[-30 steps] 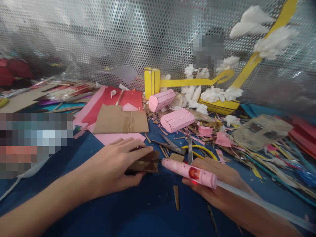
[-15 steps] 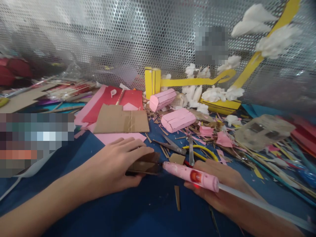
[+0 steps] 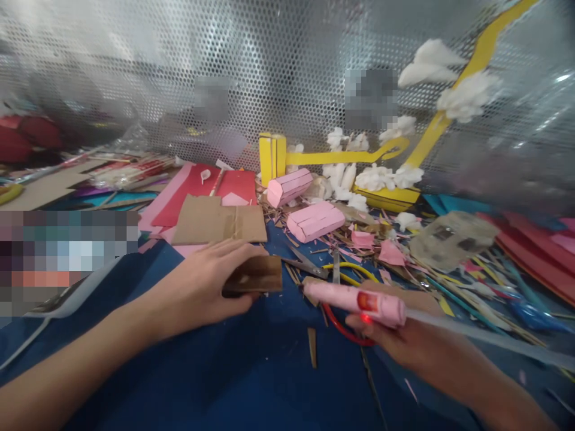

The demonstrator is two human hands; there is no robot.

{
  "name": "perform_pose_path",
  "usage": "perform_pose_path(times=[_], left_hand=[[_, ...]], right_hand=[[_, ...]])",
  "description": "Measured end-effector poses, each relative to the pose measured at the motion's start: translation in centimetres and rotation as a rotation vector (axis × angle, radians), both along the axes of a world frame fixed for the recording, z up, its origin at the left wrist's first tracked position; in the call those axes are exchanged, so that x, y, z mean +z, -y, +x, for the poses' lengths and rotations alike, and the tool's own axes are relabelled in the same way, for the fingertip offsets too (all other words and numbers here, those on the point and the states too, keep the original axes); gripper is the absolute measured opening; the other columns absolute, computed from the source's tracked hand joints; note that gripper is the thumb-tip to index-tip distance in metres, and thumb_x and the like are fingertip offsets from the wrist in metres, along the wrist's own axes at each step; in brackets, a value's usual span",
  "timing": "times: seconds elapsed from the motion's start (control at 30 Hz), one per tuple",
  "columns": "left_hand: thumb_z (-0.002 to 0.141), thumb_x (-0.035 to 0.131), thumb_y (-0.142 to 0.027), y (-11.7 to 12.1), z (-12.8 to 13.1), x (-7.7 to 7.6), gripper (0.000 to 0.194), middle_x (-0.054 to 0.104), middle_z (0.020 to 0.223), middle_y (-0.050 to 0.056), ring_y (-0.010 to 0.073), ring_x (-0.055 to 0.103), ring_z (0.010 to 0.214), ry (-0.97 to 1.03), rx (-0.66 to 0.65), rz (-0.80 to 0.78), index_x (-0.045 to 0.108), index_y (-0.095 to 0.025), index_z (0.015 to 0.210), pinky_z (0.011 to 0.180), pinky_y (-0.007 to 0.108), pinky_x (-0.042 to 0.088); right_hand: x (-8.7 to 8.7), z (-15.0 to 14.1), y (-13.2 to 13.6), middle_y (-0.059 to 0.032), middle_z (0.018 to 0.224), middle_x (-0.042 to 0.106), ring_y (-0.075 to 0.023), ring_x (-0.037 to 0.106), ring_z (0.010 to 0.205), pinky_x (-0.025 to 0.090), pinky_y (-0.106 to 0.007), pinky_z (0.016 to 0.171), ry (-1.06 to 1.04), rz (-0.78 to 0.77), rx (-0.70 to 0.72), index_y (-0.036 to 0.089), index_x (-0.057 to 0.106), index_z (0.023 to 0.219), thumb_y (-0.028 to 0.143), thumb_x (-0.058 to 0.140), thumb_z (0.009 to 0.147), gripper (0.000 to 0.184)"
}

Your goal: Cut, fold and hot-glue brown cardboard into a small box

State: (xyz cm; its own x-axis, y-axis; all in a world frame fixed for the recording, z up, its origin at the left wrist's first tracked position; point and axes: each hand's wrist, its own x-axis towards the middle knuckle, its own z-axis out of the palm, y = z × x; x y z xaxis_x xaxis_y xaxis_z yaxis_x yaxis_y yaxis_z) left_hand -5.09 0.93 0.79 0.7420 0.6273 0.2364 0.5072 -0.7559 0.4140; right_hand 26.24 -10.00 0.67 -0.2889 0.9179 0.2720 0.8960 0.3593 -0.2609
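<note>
- Lower centre of the frame: a thin cardboard strip (image 3: 312, 347) lies on the blue bench (image 3: 242, 389).
- Centre: the left hand (image 3: 204, 284) has its fingers clamped on a folded brown cardboard piece (image 3: 269, 274), thumb below.
- Right of centre: the right hand (image 3: 404, 326) has its fingers closed around a pink glue gun (image 3: 336, 297), its tip near the cardboard piece but apart from it.
- Just beyond: open scissors (image 3: 309, 267).
- Further: two pink paper prisms (image 3: 315, 221), one behind the other.
- Across the back: a perforated silvery sheet (image 3: 269, 54).

A head camera looks forward and down, close over the blue tabletop (image 3: 251, 383).
</note>
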Motion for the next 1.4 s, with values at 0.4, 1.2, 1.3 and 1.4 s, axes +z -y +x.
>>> perform_pose_path(times=[0.4, 1.2, 1.3, 1.4], left_hand=[[0.091, 0.070, -0.049, -2.2, -0.8, -1.4, 0.054, 0.074, 0.126, 0.009, 0.0287, 0.073, 0.109, 0.281, 0.158, -0.061, 0.057, -0.027, 0.138, 0.095, 0.044, 0.060], [0.089, 0.069, -0.052, -2.5, -0.7, -1.8, 0.053, 0.078, 0.121, 0.010, 0.0331, 0.075, 0.107, 0.197, 0.141, 0.044, 0.061, -0.026, 0.134, 0.092, 0.048, 0.059], [0.088, 0.068, -0.050, -2.3, -0.8, -1.6, 0.052, 0.079, 0.119, 0.010, 0.0337, 0.076, 0.104, 0.196, 0.150, 0.037, 0.062, -0.025, 0.133, 0.090, 0.049, 0.060], [0.089, 0.067, -0.051, -2.2, -0.8, -1.5, 0.051, 0.079, 0.119, 0.010, 0.0332, 0.076, 0.104, 0.201, 0.139, 0.019, 0.062, -0.025, 0.133, 0.091, 0.048, 0.061]], right_hand=[[-1.9, 8.6, 5.0, -0.0012, 0.051, 0.058, -0.0207, 0.056, 0.046, 0.044, -0.034, 0.050, -0.181, 0.135, -0.629, 0.028, 0.047, 0.066, 0.069, 0.036, 0.097, 0.053], [-5.2, 11.3, 7.9, -0.0141, 0.065, 0.074, -0.0396, 0.077, 0.068, 0.054, -0.042, 0.060, -0.026, 0.150, -0.946, 0.028, 0.055, 0.077, 0.061, 0.036, 0.090, 0.040], [-5.3, 11.4, 7.9, -0.0141, 0.064, 0.074, -0.0398, 0.077, 0.068, 0.055, -0.042, 0.060, -0.012, 0.143, -0.950, 0.028, 0.059, 0.080, 0.062, 0.036, 0.090, 0.043], [-5.4, 11.5, 7.8, -0.0144, 0.065, 0.075, -0.0403, 0.077, 0.070, 0.055, -0.043, 0.060, -0.006, 0.123, -0.953, 0.026, 0.062, 0.081, 0.061, 0.035, 0.091, 0.046]])
